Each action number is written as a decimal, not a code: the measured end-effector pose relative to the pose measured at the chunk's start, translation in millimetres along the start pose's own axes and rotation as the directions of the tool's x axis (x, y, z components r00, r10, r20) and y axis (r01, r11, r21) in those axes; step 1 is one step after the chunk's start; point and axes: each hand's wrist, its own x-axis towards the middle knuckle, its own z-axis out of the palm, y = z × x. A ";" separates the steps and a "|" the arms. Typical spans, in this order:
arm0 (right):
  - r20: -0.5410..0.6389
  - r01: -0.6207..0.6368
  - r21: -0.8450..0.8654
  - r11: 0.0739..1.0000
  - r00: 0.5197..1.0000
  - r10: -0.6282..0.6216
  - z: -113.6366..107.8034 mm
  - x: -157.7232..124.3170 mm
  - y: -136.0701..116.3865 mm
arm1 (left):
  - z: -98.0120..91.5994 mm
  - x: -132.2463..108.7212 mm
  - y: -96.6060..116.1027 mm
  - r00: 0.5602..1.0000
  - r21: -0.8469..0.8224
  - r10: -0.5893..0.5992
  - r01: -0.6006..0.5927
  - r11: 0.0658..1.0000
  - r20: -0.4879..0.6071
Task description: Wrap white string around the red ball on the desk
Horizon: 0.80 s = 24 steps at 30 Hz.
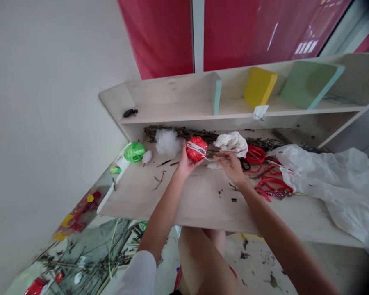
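Above the wooden desk, a red ball bound with white string is gripped by the left hand, and the string is pinched by the right hand; red cord and a plastic sheet are laid to the right, a green ball to the left, and a yellow block is stood on the shelf behind
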 end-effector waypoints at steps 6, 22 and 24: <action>0.120 0.020 0.003 1.000 0.993 -0.020 0.9 -3.9 -10.0 | 3.7 2.4 -9.8 1.000 0.214 0.019 -0.015 0.977 -0.020; 0.155 -0.012 0.030 0.999 0.988 0.007 -0.5 -1.5 -4.6 | 5.4 0.6 -13.1 0.999 0.254 0.041 -0.034 0.967 -0.021; 0.161 -0.010 0.027 1.000 0.987 0.006 -0.5 -2.1 -6.6 | 5.5 0.1 -12.9 0.999 0.221 0.040 -0.040 0.974 0.003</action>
